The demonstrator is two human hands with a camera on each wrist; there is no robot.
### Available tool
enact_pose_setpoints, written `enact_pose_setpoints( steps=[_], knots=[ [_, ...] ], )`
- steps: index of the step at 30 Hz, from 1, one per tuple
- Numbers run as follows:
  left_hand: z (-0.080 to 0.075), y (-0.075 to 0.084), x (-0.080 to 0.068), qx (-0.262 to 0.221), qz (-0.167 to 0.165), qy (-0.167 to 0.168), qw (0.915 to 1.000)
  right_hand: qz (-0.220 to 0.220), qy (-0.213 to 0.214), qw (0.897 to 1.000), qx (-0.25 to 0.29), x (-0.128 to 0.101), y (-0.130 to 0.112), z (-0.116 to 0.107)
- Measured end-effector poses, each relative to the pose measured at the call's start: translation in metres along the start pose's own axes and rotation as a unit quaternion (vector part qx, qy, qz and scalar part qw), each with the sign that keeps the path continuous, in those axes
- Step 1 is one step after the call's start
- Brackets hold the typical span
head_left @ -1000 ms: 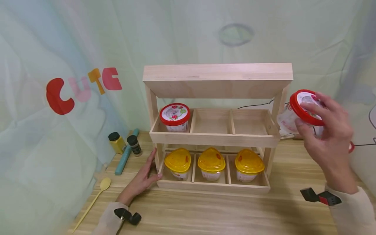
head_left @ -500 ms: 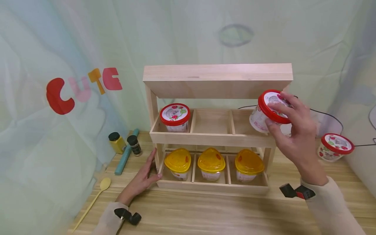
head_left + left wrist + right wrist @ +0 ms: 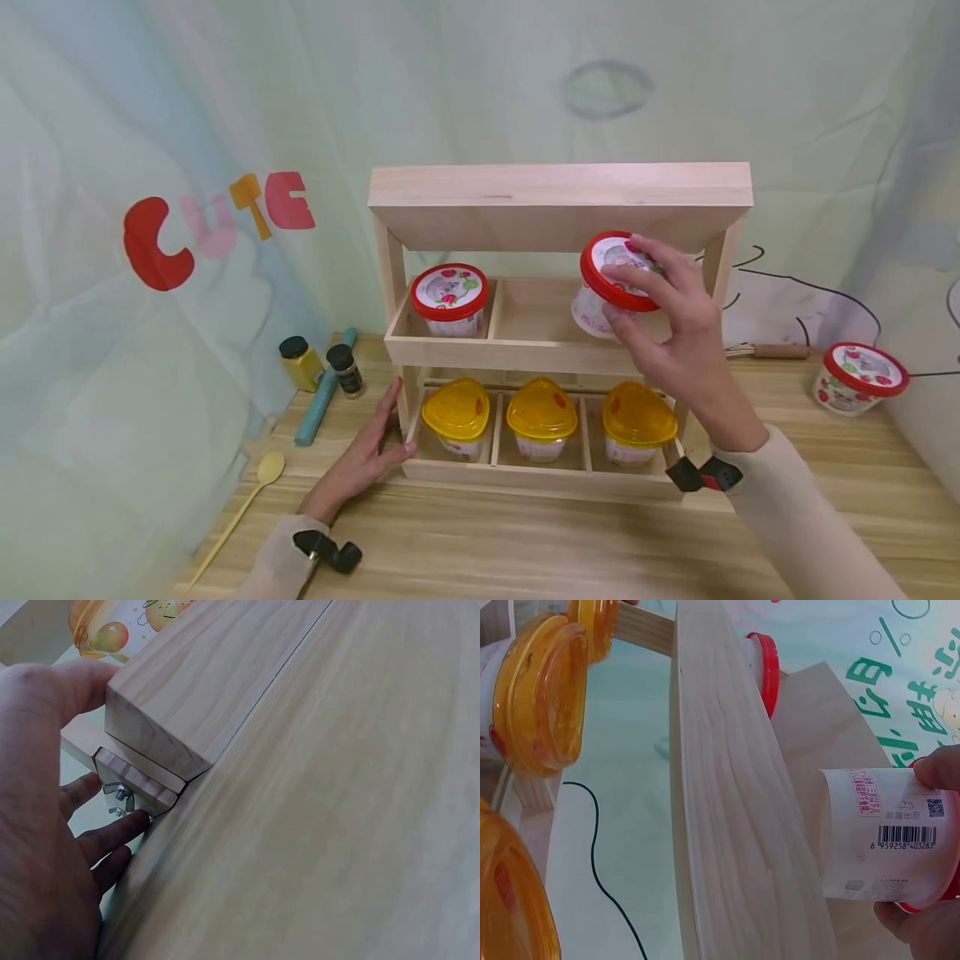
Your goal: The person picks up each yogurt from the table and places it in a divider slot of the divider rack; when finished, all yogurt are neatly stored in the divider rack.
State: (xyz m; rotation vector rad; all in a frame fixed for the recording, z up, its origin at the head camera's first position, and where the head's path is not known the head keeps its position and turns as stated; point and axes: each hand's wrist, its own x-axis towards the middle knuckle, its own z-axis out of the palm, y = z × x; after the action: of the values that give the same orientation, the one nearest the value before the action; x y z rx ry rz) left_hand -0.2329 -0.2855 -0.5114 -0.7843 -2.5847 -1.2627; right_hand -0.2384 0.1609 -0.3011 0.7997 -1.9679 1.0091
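From the head view, the right hand [image 3: 675, 333] grips a red-lidded cup [image 3: 611, 283] by its lid rim, fingers curled over the top, and holds it tilted above the upper tier of the wooden rack [image 3: 558, 204] — over the divider between the middle and right compartments, not set down. A second red-lidded cup [image 3: 448, 298] sits in the left upper compartment. Three yellow-lidded cups [image 3: 540, 417] fill the lower tier, one to each compartment. The left hand [image 3: 367, 454] lies flat, fingers straight, against the rack's lower left corner on the tabletop [image 3: 525, 550]. A third red-lidded cup [image 3: 858, 379] stands well apart at the right (near a brush handle). Left of the rack lie two small spice jars [image 3: 322, 365], a teal stick and a pale spoon [image 3: 247, 500].

The left wrist view shows the left hand [image 3: 45, 825] with its thumb on the rack's wooden foot [image 3: 195, 697] and its fingers spread beside the corner, holding nothing.

The right wrist view shows the held cup [image 3: 889, 836] from the side — white wall, barcode label — pinched between fingertips [image 3: 937, 769] above and thumb below, just beside the rack's front board [image 3: 727, 825].
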Motion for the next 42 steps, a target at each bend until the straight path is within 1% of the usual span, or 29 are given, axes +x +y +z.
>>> enact_pose_setpoints(
  steps=[3, 6, 8, 10, 11, 13, 14, 15, 16, 17, 18, 21, 22, 23, 25, 28, 33, 35, 38, 40, 42],
  knots=[
    [0.0, -0.006, -0.001, -0.004, 0.01, 0.004, 0.9999, -0.007, -0.011, 1.0, 0.003, 0.004, -0.001, 0.012],
    [0.002, -0.022, -0.001, 0.016, 0.025, 0.014, 0.9995, -0.013, -0.023, 1.0, -0.004, 0.008, 0.001, 0.023],
    [0.002, -0.024, -0.002, 0.014, 0.027, 0.016, 0.9994, -0.017, -0.032, 0.999, -0.006, 0.01, 0.002, 0.031],
    [0.003, -0.021, -0.002, 0.009, 0.016, 0.01, 0.9998, -0.02, -0.041, 0.999, -0.005, 0.012, 0.002, 0.039],
    [0.002, -0.016, -0.002, 0.0, 0.009, 0.006, 0.9999, -0.021, -0.047, 0.999, -0.005, 0.013, 0.002, 0.043],
    [0.003, -0.024, -0.002, -0.019, -0.008, -0.001, 0.9998, -0.023, -0.058, 0.998, -0.005, 0.015, 0.002, 0.05],
    [0.004, -0.029, -0.002, -0.021, -0.014, -0.003, 0.9997, -0.023, -0.063, 0.998, -0.006, 0.017, 0.001, 0.053],
    [0.004, -0.03, -0.002, -0.024, -0.015, -0.003, 0.9996, -0.021, -0.07, 0.997, -0.008, 0.018, 0.001, 0.055],
    [0.005, -0.036, -0.002, -0.017, -0.004, -0.001, 0.9998, -0.019, -0.077, 0.997, -0.01, 0.019, 0.0, 0.058],
    [0.005, -0.037, -0.002, -0.02, -0.003, 0.0, 0.9998, -0.015, -0.085, 0.996, -0.01, 0.02, 0.0, 0.06],
    [0.005, -0.037, -0.002, -0.022, -0.003, 0.001, 0.9998, -0.012, -0.094, 0.995, -0.012, 0.021, -0.001, 0.061],
    [0.001, -0.01, -0.001, -0.016, -0.001, 0.002, 0.9999, 0.001, -0.125, 0.992, -0.018, 0.024, -0.001, 0.066],
    [0.0, -0.007, -0.001, -0.012, -0.004, 0.001, 0.9999, 0.004, -0.135, 0.991, -0.023, 0.025, -0.001, 0.068],
    [-0.001, 0.0, -0.001, -0.014, -0.014, -0.001, 0.9998, 0.006, -0.146, 0.989, -0.03, 0.026, -0.001, 0.069],
    [-0.001, 0.002, -0.001, -0.006, -0.016, -0.002, 0.9999, 0.011, -0.164, 0.985, -0.044, 0.027, 0.0, 0.071],
    [0.0, 0.002, 0.0, -0.008, -0.015, -0.004, 0.9999, 0.016, -0.185, 0.981, -0.064, 0.027, 0.0, 0.071],
    [0.0, -0.002, 0.0, -0.021, -0.003, 0.0, 0.9998, 0.018, -0.201, 0.976, -0.082, 0.026, -0.002, 0.068],
    [0.0, -0.006, 0.0, -0.003, 0.008, 0.006, 0.9999, 0.017, -0.206, 0.975, -0.085, 0.025, -0.003, 0.067],
    [0.0, -0.007, -0.001, 0.003, 0.012, 0.01, 0.9999, 0.016, -0.211, 0.974, -0.082, 0.023, -0.003, 0.063],
    [0.0, -0.006, -0.001, -0.001, 0.009, 0.006, 0.9999, 0.017, -0.213, 0.974, -0.074, 0.02, -0.003, 0.059],
    [-0.001, -0.002, -0.001, -0.019, -0.003, -0.001, 0.9998, 0.022, -0.215, 0.974, -0.067, 0.017, -0.004, 0.053]
  ],
)
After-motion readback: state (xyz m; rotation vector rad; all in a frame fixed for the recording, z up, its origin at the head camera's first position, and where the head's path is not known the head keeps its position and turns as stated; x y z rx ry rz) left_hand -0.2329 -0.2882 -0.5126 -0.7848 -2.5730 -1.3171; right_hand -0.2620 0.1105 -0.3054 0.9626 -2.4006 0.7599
